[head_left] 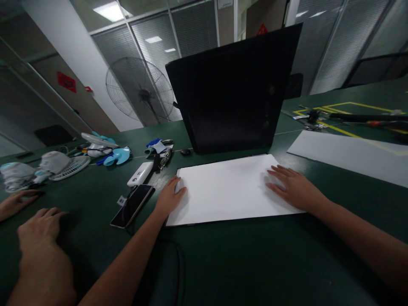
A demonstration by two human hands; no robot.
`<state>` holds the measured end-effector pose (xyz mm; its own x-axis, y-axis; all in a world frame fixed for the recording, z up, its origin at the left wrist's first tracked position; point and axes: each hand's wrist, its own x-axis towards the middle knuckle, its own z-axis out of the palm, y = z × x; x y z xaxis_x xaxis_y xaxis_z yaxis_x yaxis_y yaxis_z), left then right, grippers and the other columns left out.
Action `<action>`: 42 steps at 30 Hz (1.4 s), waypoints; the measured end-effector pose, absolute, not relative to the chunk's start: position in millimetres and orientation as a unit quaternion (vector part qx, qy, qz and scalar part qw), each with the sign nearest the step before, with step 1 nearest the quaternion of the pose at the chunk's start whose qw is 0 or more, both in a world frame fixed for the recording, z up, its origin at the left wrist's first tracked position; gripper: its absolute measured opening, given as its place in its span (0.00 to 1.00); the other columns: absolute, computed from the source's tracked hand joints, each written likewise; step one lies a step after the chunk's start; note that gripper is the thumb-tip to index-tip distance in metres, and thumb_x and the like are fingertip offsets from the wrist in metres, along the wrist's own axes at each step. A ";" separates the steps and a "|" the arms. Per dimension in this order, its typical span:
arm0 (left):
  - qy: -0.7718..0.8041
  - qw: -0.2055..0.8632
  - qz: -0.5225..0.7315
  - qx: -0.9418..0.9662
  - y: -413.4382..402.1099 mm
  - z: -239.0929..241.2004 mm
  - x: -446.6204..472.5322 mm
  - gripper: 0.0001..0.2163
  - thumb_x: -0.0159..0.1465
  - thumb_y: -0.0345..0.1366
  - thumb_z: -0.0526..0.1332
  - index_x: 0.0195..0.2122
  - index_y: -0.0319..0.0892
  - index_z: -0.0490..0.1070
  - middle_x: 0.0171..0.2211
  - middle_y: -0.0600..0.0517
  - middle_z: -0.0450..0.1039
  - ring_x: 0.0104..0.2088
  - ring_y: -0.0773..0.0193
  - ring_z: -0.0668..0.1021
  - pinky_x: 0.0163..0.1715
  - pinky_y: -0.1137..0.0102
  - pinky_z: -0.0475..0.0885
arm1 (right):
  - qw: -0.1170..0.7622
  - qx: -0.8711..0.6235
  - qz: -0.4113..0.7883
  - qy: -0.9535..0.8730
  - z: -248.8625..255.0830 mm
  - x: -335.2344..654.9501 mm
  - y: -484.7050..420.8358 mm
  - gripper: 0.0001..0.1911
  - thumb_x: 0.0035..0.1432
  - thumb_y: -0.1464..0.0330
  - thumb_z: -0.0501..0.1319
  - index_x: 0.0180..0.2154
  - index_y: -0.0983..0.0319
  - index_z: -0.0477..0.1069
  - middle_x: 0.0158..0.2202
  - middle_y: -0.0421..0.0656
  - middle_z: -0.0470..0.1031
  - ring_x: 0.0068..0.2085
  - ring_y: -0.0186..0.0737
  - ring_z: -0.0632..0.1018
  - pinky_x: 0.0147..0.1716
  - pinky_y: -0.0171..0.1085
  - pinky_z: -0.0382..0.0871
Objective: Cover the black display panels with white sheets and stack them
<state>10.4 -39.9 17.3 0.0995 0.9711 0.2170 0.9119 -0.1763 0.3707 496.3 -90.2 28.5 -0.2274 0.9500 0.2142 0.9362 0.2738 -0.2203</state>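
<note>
A white sheet (pixel 226 191) lies flat on the dark green table (pixel 242 263) in front of me. My left hand (pixel 170 195) rests on the sheet's left edge, fingers loosely curled over the border, nothing held. My right hand (pixel 291 185) lies flat on the sheet's right part, fingers stretched out and spread. A tall black panel (pixel 232 89) stands upright just behind the sheet.
Left of the sheet lie a dark phone (pixel 132 206) and a white power bank (pixel 140 173). Small fan parts (pixel 68 163) and blue blades (pixel 117 156) sit at far left. Another person's hands (pixel 38 229) rest at lower left. A second white sheet (pixel 350 155) lies at right. A standing fan (pixel 140 91) is behind.
</note>
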 end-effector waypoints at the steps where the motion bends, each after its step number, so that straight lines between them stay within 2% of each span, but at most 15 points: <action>1: 0.637 0.072 0.211 0.738 -39.8 17.3 10.3 0.26 0.69 0.46 0.56 0.63 0.38 0.69 0.70 0.39 0.63 0.70 0.50 0.67 0.71 0.56 0.59 | 0.147 -0.609 0.028 -0.779 26.6 502.7 -86.7 0.39 0.70 0.45 0.49 0.68 0.64 0.67 0.71 0.53 0.62 0.71 0.58 0.64 0.70 0.62 0.57; 7: 0.637 0.069 0.218 0.736 -39.9 17.2 10.3 0.22 0.69 0.39 0.54 0.62 0.42 0.72 0.69 0.45 0.66 0.70 0.51 0.67 0.72 0.56 0.58 | 0.133 -0.566 0.104 -0.807 22.4 536.3 -73.3 0.36 0.73 0.49 0.47 0.71 0.60 0.62 0.74 0.50 0.54 0.73 0.58 0.60 0.70 0.62 0.56; 10: 0.640 0.067 0.208 0.737 -40.4 17.8 10.5 0.22 0.69 0.37 0.54 0.62 0.42 0.72 0.70 0.45 0.65 0.70 0.51 0.67 0.72 0.56 0.57 | 0.156 -0.598 0.040 -0.785 15.5 575.7 -61.2 0.33 0.73 0.52 0.47 0.71 0.60 0.62 0.75 0.50 0.53 0.73 0.59 0.58 0.70 0.63 0.53; 12: 0.639 0.063 0.198 0.740 -40.8 18.4 10.9 0.22 0.68 0.35 0.54 0.62 0.43 0.72 0.70 0.46 0.65 0.70 0.51 0.67 0.72 0.56 0.57 | 0.171 -0.639 -0.033 -0.750 9.0 612.6 -53.7 0.35 0.71 0.54 0.50 0.70 0.65 0.62 0.75 0.56 0.52 0.74 0.62 0.54 0.71 0.64 0.46; 14: 0.638 0.059 0.190 0.744 -41.0 19.1 11.4 0.22 0.68 0.34 0.54 0.61 0.43 0.72 0.70 0.47 0.65 0.70 0.51 0.67 0.72 0.56 0.58 | 0.174 -0.699 -0.073 -0.690 3.0 648.6 -49.9 0.40 0.67 0.51 0.54 0.69 0.73 0.61 0.73 0.66 0.51 0.74 0.71 0.51 0.68 0.71 0.43; 16: 0.635 0.055 0.186 0.748 -41.2 19.8 11.9 0.21 0.68 0.34 0.54 0.61 0.43 0.73 0.70 0.46 0.66 0.70 0.51 0.67 0.72 0.56 0.58 | 0.166 -0.764 -0.075 -0.620 -0.8 673.9 -50.3 0.46 0.64 0.46 0.56 0.68 0.76 0.63 0.70 0.74 0.54 0.71 0.81 0.54 0.62 0.77 0.48; 18: 0.630 0.051 0.182 0.753 -41.5 20.6 12.3 0.21 0.68 0.34 0.53 0.60 0.41 0.73 0.70 0.44 0.65 0.70 0.51 0.67 0.72 0.57 0.57 | 0.151 -0.807 -0.053 -0.568 -0.9 683.4 -53.4 0.47 0.63 0.42 0.55 0.66 0.75 0.66 0.67 0.75 0.60 0.67 0.84 0.62 0.57 0.78 0.56; 20: 0.628 0.047 0.176 0.756 -42.2 21.6 12.7 0.20 0.69 0.35 0.53 0.59 0.39 0.73 0.70 0.42 0.64 0.70 0.51 0.67 0.72 0.57 0.57 | 0.139 -0.821 -0.027 -0.554 2.9 678.4 -57.8 0.44 0.64 0.42 0.55 0.64 0.71 0.70 0.64 0.73 0.65 0.61 0.82 0.70 0.51 0.74 0.64; 23: 0.629 0.046 0.170 0.757 -43.8 23.5 13.6 0.21 0.69 0.36 0.53 0.60 0.39 0.73 0.70 0.41 0.65 0.70 0.51 0.67 0.72 0.57 0.57 | 0.123 -0.812 -0.042 -0.569 14.4 656.1 -65.5 0.35 0.67 0.47 0.51 0.61 0.65 0.73 0.61 0.68 0.70 0.57 0.76 0.74 0.45 0.68 0.69; 26: 0.634 0.047 0.169 0.753 -45.4 25.3 14.7 0.21 0.69 0.36 0.53 0.60 0.40 0.73 0.70 0.42 0.65 0.69 0.51 0.69 0.71 0.57 0.59 | 0.093 -0.802 -0.058 -0.587 30.4 631.5 -73.5 0.25 0.69 0.58 0.48 0.50 0.64 0.79 0.52 0.65 0.76 0.51 0.70 0.78 0.42 0.62 0.71; 28: 0.635 0.047 0.168 0.752 -46.0 26.3 15.1 0.20 0.69 0.36 0.53 0.59 0.39 0.74 0.70 0.41 0.65 0.69 0.49 0.69 0.71 0.56 0.60 | 0.078 -0.806 -0.057 -0.583 42.4 615.6 -78.4 0.25 0.70 0.62 0.46 0.43 0.66 0.79 0.44 0.67 0.78 0.43 0.66 0.80 0.37 0.57 0.70; 31: 0.633 0.044 0.172 0.753 -46.3 27.1 15.2 0.20 0.69 0.36 0.53 0.59 0.40 0.74 0.68 0.41 0.67 0.69 0.49 0.68 0.71 0.55 0.60 | 0.074 -0.809 -0.073 -0.578 59.9 584.6 -86.6 0.27 0.71 0.59 0.44 0.43 0.68 0.78 0.39 0.66 0.77 0.36 0.60 0.80 0.32 0.52 0.67; 35: 0.634 0.043 0.178 0.752 -46.4 27.9 15.1 0.21 0.69 0.36 0.54 0.60 0.39 0.74 0.68 0.41 0.68 0.68 0.50 0.70 0.70 0.56 0.61 | 0.049 -0.751 -0.094 -0.652 74.2 521.3 -103.3 0.25 0.70 0.55 0.48 0.46 0.65 0.76 0.37 0.57 0.79 0.32 0.53 0.79 0.28 0.46 0.68; 39: 0.636 0.055 0.178 0.749 -46.4 27.4 14.8 0.21 0.70 0.39 0.53 0.59 0.37 0.74 0.69 0.38 0.66 0.68 0.49 0.70 0.70 0.57 0.62 | 0.027 -0.611 -0.087 -0.786 70.4 458.7 -122.7 0.19 0.69 0.60 0.50 0.40 0.61 0.77 0.35 0.49 0.81 0.34 0.47 0.81 0.32 0.42 0.73; 42: 0.642 0.059 0.195 0.739 -46.4 25.3 14.3 0.24 0.72 0.44 0.51 0.62 0.35 0.72 0.69 0.36 0.65 0.69 0.49 0.68 0.70 0.56 0.60 | 0.083 -0.505 -0.037 -0.858 61.2 430.3 -134.3 0.20 0.71 0.60 0.51 0.46 0.59 0.81 0.46 0.49 0.83 0.46 0.50 0.83 0.44 0.49 0.79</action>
